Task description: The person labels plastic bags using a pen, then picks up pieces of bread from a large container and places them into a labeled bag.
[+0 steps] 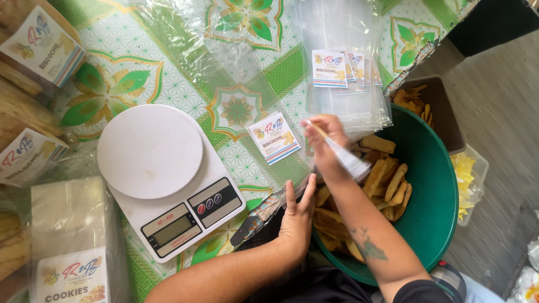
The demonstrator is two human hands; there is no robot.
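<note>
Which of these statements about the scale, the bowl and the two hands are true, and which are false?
1. The scale has nothing on its white plate. True.
2. The bowl is red. False: it is green, with biscuit sticks inside.
3. The right hand holds a clear bag. True.
4. The left hand rests on the scale. False: it lies flat at the table edge, beside the bowl.

left hand (296,216) flat, fingers together pointing forward; right hand (325,143) raised, its grip pinched closed.
</note>
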